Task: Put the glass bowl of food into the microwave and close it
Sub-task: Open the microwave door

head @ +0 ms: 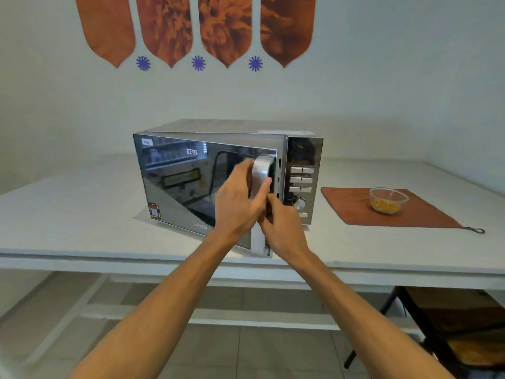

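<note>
A silver microwave (191,149) with a mirrored door stands on the white table (82,214). Its door is swung a little way out from the body. My left hand (240,198) is wrapped around the door's silver handle (261,173). Just below it, my right hand (284,228) grips the lower part of the same handle and door edge. The glass bowl of yellow food (388,201) sits on an orange cloth mat (355,212) to the right of the microwave, apart from both hands.
The microwave's control panel (300,181) with buttons and a knob is right of the door. A wall with orange decorations rises behind the table. A dark wooden stool (451,324) stands under the table's right end, on a tiled floor.
</note>
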Tool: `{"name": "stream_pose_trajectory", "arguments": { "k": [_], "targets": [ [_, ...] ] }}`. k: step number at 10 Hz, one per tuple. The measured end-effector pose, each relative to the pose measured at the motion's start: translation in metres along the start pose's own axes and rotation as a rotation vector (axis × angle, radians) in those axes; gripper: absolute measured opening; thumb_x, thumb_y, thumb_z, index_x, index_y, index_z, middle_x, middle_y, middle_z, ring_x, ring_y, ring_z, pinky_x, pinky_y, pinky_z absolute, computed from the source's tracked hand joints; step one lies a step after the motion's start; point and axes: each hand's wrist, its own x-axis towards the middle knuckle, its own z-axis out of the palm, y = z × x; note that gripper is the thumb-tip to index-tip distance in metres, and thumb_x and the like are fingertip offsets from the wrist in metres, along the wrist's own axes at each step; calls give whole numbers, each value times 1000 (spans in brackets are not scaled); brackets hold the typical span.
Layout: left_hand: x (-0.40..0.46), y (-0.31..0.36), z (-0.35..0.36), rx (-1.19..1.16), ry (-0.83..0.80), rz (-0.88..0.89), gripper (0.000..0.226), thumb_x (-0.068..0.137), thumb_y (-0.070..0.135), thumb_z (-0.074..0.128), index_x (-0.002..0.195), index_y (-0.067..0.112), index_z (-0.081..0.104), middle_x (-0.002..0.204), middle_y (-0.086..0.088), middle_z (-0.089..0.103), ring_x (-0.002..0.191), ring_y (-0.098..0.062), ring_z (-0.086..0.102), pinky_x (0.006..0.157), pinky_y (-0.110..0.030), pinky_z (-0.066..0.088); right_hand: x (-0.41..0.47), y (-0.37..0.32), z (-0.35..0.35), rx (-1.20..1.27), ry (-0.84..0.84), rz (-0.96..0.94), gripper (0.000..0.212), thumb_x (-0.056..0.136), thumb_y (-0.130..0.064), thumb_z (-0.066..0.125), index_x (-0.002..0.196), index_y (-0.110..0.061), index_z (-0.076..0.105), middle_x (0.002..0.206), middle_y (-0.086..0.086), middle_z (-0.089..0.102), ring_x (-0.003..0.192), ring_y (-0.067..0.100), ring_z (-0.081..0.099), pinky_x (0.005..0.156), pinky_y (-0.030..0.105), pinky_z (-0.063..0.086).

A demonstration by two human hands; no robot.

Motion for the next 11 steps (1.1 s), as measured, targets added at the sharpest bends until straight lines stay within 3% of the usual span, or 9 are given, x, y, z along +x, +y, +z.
{"name": "stream_pose_trajectory", "arguments": {
  "k": [1, 2, 3, 4, 6, 7, 9, 10, 11],
  "targets": [
    [16, 10, -22, 160, 45, 142, 64, 85, 47, 60, 136, 13, 43, 124, -13, 53, 106, -19, 52, 87, -28, 44, -16, -11, -4, -165, 150, -252, 32, 89, -43, 60, 94, -11, 61, 78, 2, 68, 64, 16, 63, 59, 34, 57],
    [28, 12, -43, 257, -33, 211, 58, 84, 46, 55, 135, 20, 48, 139, -12, 46, 125, -24, 43, 98, -40, 39, -24, -24, -12, -135, 361, -348, 48, 80, -44, 73, 108, -7, 61, 99, 6, 67, 85, 10, 62, 76, 16, 53],
    [28, 13, -61, 280, -144, 239, 50, 86, 49, 45, 126, 21, 59, 134, -5, 56, 131, -23, 42, 106, -46, 33, -19, -40, -16, 56, 231, -189, 92, 74, -53, 75, 145, -12, 34, 148, 4, 40, 134, 7, 38, 109, 13, 31],
    [30, 19, -74, 251, -194, 236, 50, 88, 49, 40, 120, 18, 64, 123, -2, 65, 122, -19, 51, 106, -40, 28, -17, -50, -7, 161, -19, -122, 111, 73, -59, 72, 151, -32, -3, 155, -18, 11, 138, -7, 15, 107, 5, 15],
    [45, 55, -91, 311, -262, 318, 50, 86, 41, 32, 103, 15, 70, 108, -2, 71, 107, -19, 60, 99, -39, 33, -30, -69, 0, 167, 39, -118, 99, 73, -59, 72, 148, -18, 23, 143, 2, 49, 122, 17, 56, 100, 28, 48],
    [46, 80, -92, 409, -256, 381, 48, 86, 41, 34, 106, 15, 70, 110, -3, 70, 109, -20, 59, 101, -40, 33, -43, -89, 3, 113, 95, -143, 81, 71, -57, 74, 132, -13, 43, 122, 6, 64, 102, 19, 65, 85, 17, 46],
    [39, 117, -77, 435, -262, 424, 39, 88, 38, 45, 109, 13, 67, 112, -5, 70, 112, -22, 58, 104, -42, 32, -60, -91, 55, -104, 62, -221, 55, 91, -36, 57, 136, -9, 41, 129, 9, 59, 124, 19, 51, 107, 40, 38],
    [30, 123, -66, 416, -283, 400, 38, 87, 38, 47, 108, 12, 66, 112, -5, 70, 112, -24, 58, 104, -43, 33, -70, -87, 58, 135, 68, -32, 42, 99, -6, 45, 114, -42, 59, 116, -25, 61, 113, -6, 54, 102, 22, 40],
    [22, 117, -57, 378, -316, 377, 43, 87, 39, 46, 115, 12, 65, 118, -6, 68, 114, -24, 57, 105, -44, 34, -85, -136, 45, 513, -185, 167, 32, 104, -8, 24, 104, -30, 48, 105, -17, 55, 77, -11, 58, 66, 6, 49]
  ]
}}
